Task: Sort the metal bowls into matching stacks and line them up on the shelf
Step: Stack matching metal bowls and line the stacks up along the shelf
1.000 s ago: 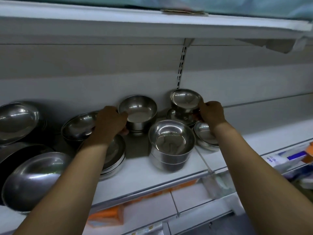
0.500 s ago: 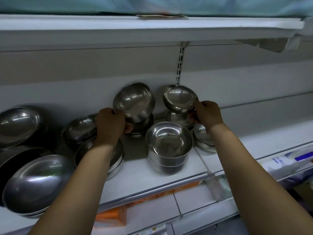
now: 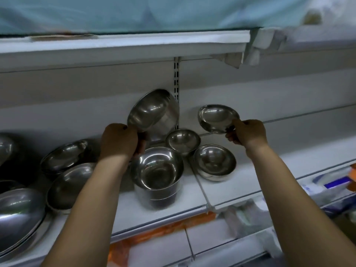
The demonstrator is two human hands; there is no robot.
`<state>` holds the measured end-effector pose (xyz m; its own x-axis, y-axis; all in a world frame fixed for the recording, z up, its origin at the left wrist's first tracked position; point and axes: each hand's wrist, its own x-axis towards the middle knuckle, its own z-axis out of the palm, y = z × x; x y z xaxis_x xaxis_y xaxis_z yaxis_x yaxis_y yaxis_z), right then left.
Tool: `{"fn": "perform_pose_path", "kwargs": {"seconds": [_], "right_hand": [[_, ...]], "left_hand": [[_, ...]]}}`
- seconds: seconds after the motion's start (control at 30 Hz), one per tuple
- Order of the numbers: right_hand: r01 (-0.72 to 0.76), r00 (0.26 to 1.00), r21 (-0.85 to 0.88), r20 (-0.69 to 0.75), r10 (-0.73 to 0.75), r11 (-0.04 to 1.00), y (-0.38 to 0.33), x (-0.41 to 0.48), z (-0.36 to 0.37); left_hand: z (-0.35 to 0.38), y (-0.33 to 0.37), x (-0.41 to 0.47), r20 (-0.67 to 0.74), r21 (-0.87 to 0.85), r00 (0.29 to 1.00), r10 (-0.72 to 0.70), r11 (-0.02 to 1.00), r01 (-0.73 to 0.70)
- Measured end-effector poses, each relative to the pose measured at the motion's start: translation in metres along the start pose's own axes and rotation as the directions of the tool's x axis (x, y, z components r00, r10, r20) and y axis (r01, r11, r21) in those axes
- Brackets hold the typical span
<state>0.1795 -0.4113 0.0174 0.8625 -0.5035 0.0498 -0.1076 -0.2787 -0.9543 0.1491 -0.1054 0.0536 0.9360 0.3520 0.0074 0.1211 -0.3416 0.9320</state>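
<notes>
Left hand (image 3: 119, 141) is gripping the deep bowl (image 3: 152, 110) by its lower rim, fingers curled round it. The bowl is tilting off the shelf (image 3: 240, 185), at 12 o'clock from the deep stack (image 3: 157, 170). Right hand (image 3: 248, 133) is pinching the shallow bowl (image 3: 217, 117) at its rim, airborne at 12 o'clock from the shallow stack (image 3: 214, 160).

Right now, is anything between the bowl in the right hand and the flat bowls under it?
Nothing visible: the right hand holds its shallow bowl above the shallow stack, only air between.
</notes>
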Motion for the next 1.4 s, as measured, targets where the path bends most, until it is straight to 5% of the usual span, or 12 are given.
{"fn": "perform_pose_path", "kwargs": {"seconds": [0.23, 0.7, 0.87, 0.97, 1.13, 1.4], "right_hand": [[-0.104, 0.99, -0.061, 0.092, 0.109, 0.993, 0.037, 0.047, -0.015], [-0.081, 0.944, -0.239, 0.293, 0.151, 0.968, 0.069, 0.067, -0.014], [0.147, 0.986, -0.269, 0.118, -0.119, 0.952, 0.045, 0.047, -0.015], [0.41, 0.871, -0.153, 0.36, -0.335, 0.899, 0.013, 0.019, -0.008], [0.435, 0.537, 0.162, 0.743, -0.4, 0.886, -0.024, -0.019, 0.008], [0.446, 0.549, 0.225, 0.696, -0.463, 0.866, -0.029, -0.042, 0.041]], "left_hand": [[0.044, 0.017, -0.026, -0.108, 0.023, 0.994, -0.032, 0.999, 0.034], [0.068, 0.014, -0.064, -0.228, 0.012, 0.972, -0.051, 0.998, 0.055], [0.063, 0.011, -0.063, -0.237, -0.022, 0.97, -0.061, 0.998, 0.057], [0.058, 0.009, -0.06, -0.246, -0.004, 0.969, -0.035, 0.999, 0.035], [0.041, 0.008, -0.062, -0.247, 0.019, 0.969, 0.026, 1.0, -0.021], [-0.018, -0.012, -0.058, -0.098, -0.107, 0.991, 0.088, 0.989, -0.098]]}}
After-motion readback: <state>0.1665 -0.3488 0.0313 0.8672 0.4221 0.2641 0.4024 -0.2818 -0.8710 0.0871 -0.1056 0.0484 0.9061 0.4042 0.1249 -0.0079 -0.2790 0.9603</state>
